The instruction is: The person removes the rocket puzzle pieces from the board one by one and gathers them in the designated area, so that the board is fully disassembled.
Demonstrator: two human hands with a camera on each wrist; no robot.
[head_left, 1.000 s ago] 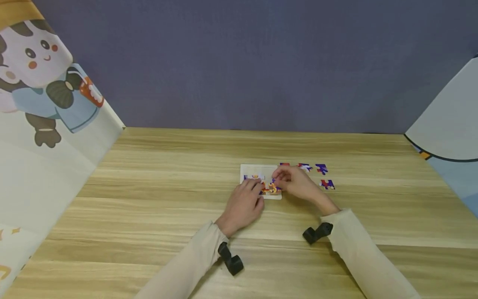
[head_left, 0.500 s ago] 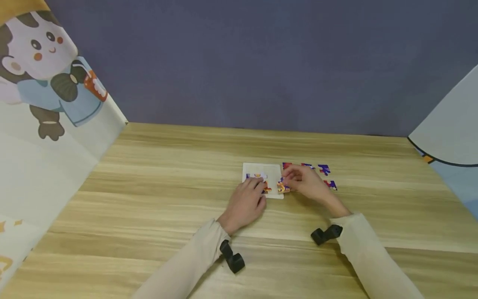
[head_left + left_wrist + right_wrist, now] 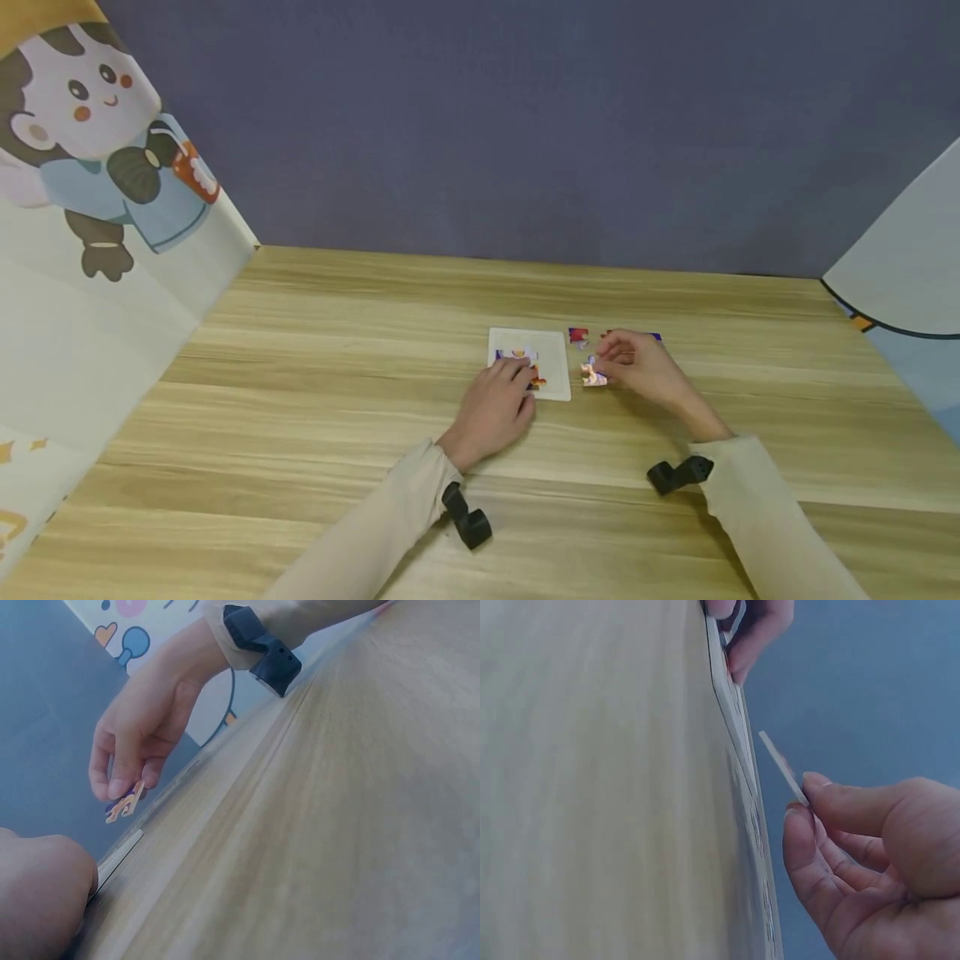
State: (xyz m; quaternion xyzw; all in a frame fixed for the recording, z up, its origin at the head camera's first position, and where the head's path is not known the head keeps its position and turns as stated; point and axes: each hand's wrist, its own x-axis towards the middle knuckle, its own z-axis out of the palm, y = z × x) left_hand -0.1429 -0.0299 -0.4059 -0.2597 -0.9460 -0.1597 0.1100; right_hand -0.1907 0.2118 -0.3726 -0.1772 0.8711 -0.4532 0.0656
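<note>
A puzzle piece with an orange and purple print is pinched between the thumb and fingers of my right hand. It hangs tilted above the table, just right of the puzzle board. In the right wrist view the piece appears edge-on, apart from the board. My left hand rests on the lower left of the pale board, fingers lying over fitted pieces that it partly covers. The board's right side and top strip show bare.
A loose red and purple puzzle piece lies right of the board. More loose pieces are mostly hidden behind my right hand. A dark wall panel rises behind the wooden table.
My right hand has moved right, carrying the puzzle piece from over the board to beyond its right edge. The board's lower right is now uncovered. My left hand stays on the board.
</note>
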